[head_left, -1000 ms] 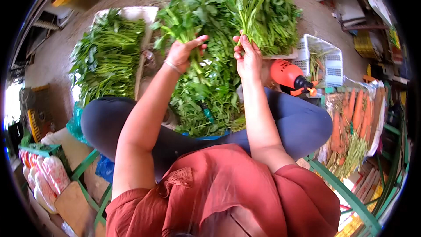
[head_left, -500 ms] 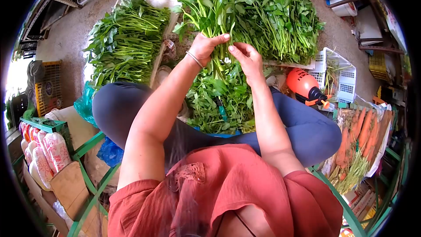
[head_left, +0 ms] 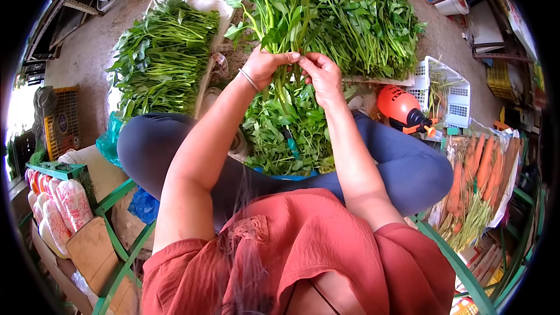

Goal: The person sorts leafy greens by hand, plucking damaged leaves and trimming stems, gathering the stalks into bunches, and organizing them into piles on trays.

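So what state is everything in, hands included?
Left hand: closed around stems
Right hand: fingers pinched together, meeting the left; anything between them is hidden
Bunch of greens: held, leaves pointing away from the person
Left-side greens: piled up in a stack
Orange bottle: black nozzle top attached
White basket: holding some stalks
Carrots: lying side by side

A brownish-grey floor (head_left: 81,61) is spread across the far side and lit unevenly. The left edge is washed out by bright light (head_left: 21,111). A yellow crate (head_left: 63,122) is stood at left, a white bucket (head_left: 452,0) is placed far right, and both near sides are bordered by green rails (head_left: 458,265).
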The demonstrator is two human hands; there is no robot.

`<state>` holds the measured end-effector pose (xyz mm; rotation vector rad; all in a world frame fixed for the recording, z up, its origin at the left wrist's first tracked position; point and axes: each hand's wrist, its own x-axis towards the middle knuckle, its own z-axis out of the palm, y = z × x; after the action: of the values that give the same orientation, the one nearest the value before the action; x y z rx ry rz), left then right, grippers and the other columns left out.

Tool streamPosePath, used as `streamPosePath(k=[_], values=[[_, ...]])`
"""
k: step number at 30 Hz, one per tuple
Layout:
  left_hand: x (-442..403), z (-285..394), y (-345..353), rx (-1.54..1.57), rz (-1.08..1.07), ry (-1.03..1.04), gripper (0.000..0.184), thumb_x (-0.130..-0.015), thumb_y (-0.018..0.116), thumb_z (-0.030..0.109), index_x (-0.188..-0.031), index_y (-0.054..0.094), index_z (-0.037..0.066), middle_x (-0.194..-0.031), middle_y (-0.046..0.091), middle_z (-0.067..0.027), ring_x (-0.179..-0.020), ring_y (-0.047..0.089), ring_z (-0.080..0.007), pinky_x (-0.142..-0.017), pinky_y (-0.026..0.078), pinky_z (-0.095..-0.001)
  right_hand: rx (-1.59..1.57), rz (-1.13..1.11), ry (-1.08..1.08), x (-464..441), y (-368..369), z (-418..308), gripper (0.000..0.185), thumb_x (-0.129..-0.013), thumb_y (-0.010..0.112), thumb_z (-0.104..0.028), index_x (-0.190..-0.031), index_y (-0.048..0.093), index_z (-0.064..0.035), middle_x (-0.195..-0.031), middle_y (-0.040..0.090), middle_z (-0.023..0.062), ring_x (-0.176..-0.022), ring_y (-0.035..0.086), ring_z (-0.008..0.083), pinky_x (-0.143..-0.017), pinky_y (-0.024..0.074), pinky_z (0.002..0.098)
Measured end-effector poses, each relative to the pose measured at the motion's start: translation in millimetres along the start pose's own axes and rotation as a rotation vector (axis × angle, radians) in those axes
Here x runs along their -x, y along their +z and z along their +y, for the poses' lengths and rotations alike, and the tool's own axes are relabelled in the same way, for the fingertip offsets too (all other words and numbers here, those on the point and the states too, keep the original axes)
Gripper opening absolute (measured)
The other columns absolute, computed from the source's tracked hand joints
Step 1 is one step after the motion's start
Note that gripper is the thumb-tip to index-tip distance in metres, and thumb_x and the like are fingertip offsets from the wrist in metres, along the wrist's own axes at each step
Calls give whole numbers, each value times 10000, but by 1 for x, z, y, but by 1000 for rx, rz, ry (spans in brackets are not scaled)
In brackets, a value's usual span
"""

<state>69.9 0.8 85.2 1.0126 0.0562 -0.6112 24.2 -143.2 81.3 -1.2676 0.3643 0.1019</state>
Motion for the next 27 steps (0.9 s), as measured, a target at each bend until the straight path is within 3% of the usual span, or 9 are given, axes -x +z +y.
streamPosePath(k=[4,7,9,14,17,19,21,24,27], values=[[1,-1,-2,19,14,1,219,-734,626,9,-947,580,33,-842,614,-52,-749,577,-145,-644,471,-285,335,-12,-85,-6,1,1,187,-763,657,-175,-820,601,-5,-657,573,-4,-540,492,48,-474,374,175],[-1,-1,-3,-33,62,99,227,-731,619,-1,-953,573,17,-859,617,-70,-772,589,-170,-691,483,-313,675,122,-279,-1,5,9,155,-788,583,-130,-809,591,23,-625,584,71,-540,524,132,-512,410,269],[0,3,-8,-60,98,47,211,-743,609,6,-951,578,19,-866,620,-76,-770,595,-170,-689,485,-306,807,183,-174,14,-2,21,212,-786,536,-178,-775,596,25,-682,607,162,-602,586,288,-577,443,342],[2,15,-16,22,86,-9,184,-774,581,24,-958,579,18,-866,621,-71,-804,601,-167,-628,475,-262,1517,-309,423,29,-51,106,293,-776,566,-197,-976,587,16,-960,581,225,-909,573,309,-819,438,372],[4,13,-16,-1,43,18,186,-754,608,30,-938,582,44,-825,625,-46,-757,595,-142,-589,444,-265,1340,-52,598,18,-30,34,477,-732,649,-278,-1105,521,-8,-1035,564,201,-955,559,285,-832,432,374],[5,13,-16,13,48,-22,197,-761,600,29,-955,575,46,-843,624,-43,-773,598,-146,-594,443,-264,1199,91,420,-12,-28,23,654,-674,712,-305,-1207,434,-47,-1126,520,181,-997,537,262,-850,422,364],[10,17,-12,21,61,-20,208,-769,592,33,-975,566,48,-852,624,-43,-787,602,-150,-599,443,-263,1196,72,60,-42,-25,30,665,-661,726,-246,-1219,419,-57,-1161,477,184,-1035,503,293,-864,425,354],[7,16,-20,-4,-22,1,226,-780,576,41,-1003,548,23,-869,620,-66,-812,601,-172,-632,461,-273,1089,-20,65,-94,-7,51,713,-642,736,-204,-1248,383,-72,-1231,411,175,-1086,466,284,-894,406,353],[9,21,-14,-12,-64,-6,252,-781,577,59,-1023,533,2,-881,616,-96,-839,594,-190,-686,480,-280,797,-212,135,-110,4,68,598,-662,709,-185,-1186,453,-52,-1128,497,164,-1049,488,259,-875,408,346]])
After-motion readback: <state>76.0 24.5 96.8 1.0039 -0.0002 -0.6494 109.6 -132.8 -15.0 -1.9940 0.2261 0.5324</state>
